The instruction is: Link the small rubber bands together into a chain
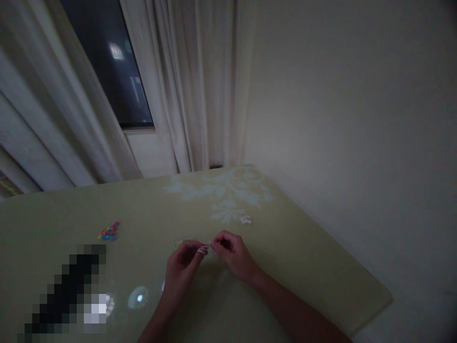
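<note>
My left hand (181,270) is closed in a pinch above the table, with a thin white string (203,250) looped around its thumb and fingertip area. Close by on the right, my right hand (233,255) pinches too, its fingertips at the string's other part. The fingertips of both hands almost meet, and any small thing between them is too tiny to make out. Just behind the left knuckles lies a yellowish item (177,244), mostly hidden by that hand.
Small colourful pieces (108,232) lie in a heap on the left of the table (303,267). A little white piece (245,219) sits beyond my right hand. A blurred dark object (67,290) is at lower left. Curtains (185,85) and a wall (339,119) border the table.
</note>
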A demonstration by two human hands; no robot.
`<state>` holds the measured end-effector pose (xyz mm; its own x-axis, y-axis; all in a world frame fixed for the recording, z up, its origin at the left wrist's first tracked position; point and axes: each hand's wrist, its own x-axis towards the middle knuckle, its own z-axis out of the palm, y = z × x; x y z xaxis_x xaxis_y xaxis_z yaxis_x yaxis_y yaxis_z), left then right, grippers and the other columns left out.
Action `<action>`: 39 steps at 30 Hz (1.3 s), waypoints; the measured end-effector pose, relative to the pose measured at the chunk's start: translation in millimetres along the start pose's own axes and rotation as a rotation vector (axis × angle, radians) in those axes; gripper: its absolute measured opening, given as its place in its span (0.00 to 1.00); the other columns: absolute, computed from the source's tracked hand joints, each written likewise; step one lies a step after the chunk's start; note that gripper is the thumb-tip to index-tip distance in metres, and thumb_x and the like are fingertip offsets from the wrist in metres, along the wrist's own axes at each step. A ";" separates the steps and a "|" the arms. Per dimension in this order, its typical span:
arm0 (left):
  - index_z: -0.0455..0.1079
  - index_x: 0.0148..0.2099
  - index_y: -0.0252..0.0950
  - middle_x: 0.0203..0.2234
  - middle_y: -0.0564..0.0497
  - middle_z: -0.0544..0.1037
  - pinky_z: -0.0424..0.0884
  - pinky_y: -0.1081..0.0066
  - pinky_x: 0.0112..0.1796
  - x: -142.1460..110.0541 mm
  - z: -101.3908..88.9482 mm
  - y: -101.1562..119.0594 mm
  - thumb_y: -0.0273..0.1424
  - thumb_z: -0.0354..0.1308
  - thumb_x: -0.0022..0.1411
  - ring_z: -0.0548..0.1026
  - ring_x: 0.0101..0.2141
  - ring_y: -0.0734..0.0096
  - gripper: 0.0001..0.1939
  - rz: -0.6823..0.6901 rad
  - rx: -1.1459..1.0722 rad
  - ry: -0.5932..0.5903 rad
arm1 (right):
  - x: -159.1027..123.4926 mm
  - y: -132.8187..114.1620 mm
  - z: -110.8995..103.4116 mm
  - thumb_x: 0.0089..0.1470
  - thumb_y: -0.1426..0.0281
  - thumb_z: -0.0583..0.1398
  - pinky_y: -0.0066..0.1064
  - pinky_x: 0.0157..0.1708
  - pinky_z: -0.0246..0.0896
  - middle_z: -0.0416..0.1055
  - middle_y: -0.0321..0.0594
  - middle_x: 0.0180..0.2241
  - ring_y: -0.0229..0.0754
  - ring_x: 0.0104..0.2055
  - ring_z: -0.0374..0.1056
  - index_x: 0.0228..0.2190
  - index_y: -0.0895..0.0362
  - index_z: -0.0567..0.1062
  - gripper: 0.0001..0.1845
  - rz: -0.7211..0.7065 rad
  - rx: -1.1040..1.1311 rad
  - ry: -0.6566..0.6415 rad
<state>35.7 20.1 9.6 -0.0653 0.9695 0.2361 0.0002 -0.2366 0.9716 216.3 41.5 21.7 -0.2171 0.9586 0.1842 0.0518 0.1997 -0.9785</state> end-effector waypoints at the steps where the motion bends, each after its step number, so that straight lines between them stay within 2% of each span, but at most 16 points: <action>1: 0.79 0.38 0.37 0.31 0.47 0.85 0.80 0.71 0.37 0.1 0.2 0.8 0.40 0.70 0.60 0.83 0.34 0.65 0.12 -0.003 -0.003 -0.001 | 0.4 0.4 -0.1 0.59 0.57 0.65 0.29 0.29 0.52 0.65 0.32 0.24 0.36 0.27 0.58 0.32 0.58 0.77 0.16 0.005 0.014 -0.003; 7: 0.80 0.38 0.36 0.33 0.46 0.86 0.81 0.70 0.39 0.4 -0.1 4.7 0.40 0.72 0.58 0.84 0.35 0.64 0.13 -0.028 -0.046 0.003 | 1.7 3.5 1.1 0.58 0.54 0.66 0.29 0.27 0.51 0.64 0.32 0.24 0.36 0.26 0.58 0.31 0.58 0.77 0.19 0.023 0.069 0.009; 13: 0.81 0.36 0.37 0.33 0.46 0.86 0.81 0.71 0.38 0.6 0.3 8.4 0.40 0.73 0.56 0.84 0.35 0.65 0.12 -0.040 -0.099 0.001 | 1.2 3.1 0.8 0.57 0.55 0.67 0.30 0.28 0.51 0.65 0.33 0.25 0.37 0.27 0.59 0.33 0.58 0.79 0.18 0.027 0.070 0.013; 22: 0.85 0.41 0.39 0.36 0.45 0.86 0.80 0.71 0.33 2.2 -1.1 6.3 0.41 0.69 0.62 0.83 0.32 0.65 0.12 0.013 -0.054 -0.064 | -0.8 0.8 0.1 0.57 0.57 0.67 0.29 0.28 0.53 0.66 0.33 0.26 0.36 0.28 0.58 0.33 0.57 0.79 0.15 -0.041 0.035 -0.001; 29: 0.84 0.36 0.38 0.33 0.46 0.86 0.82 0.67 0.40 2.3 -0.6 7.0 0.39 0.73 0.57 0.84 0.36 0.61 0.09 0.030 -0.053 -0.042 | -3.3 -5.2 0.6 0.57 0.59 0.68 0.28 0.29 0.57 0.67 0.34 0.29 0.35 0.28 0.61 0.33 0.56 0.80 0.12 -0.112 -0.037 0.027; 33: 0.81 0.36 0.37 0.29 0.47 0.84 0.81 0.69 0.36 1.1 -1.3 2.7 0.40 0.74 0.56 0.83 0.32 0.63 0.12 -0.006 -0.047 -0.012 | -5.1 -7.0 1.7 0.56 0.60 0.68 0.28 0.28 0.58 0.69 0.36 0.31 0.36 0.28 0.63 0.32 0.55 0.80 0.11 -0.155 -0.051 0.051; 37: 0.81 0.40 0.36 0.32 0.47 0.85 0.81 0.69 0.37 1.2 -2.1 -0.9 0.41 0.73 0.55 0.83 0.34 0.63 0.15 -0.032 -0.041 -0.005 | -6.0 -8.2 2.6 0.55 0.60 0.70 0.28 0.28 0.58 0.69 0.36 0.30 0.36 0.28 0.62 0.32 0.55 0.80 0.11 -0.201 -0.053 0.059; 39: 0.81 0.38 0.36 0.31 0.48 0.84 0.80 0.71 0.37 2.0 -2.0 -1.6 0.41 0.73 0.55 0.83 0.33 0.65 0.15 -0.015 -0.035 -0.013 | -6.1 -8.3 2.9 0.56 0.61 0.70 0.29 0.29 0.58 0.68 0.35 0.30 0.35 0.28 0.61 0.32 0.55 0.80 0.10 -0.234 -0.059 0.048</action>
<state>33.5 22.3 8.5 -0.0522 0.9736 0.2220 -0.0354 -0.2240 0.9739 214.4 33.3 28.5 -0.1831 0.8932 0.4106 0.0627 0.4274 -0.9019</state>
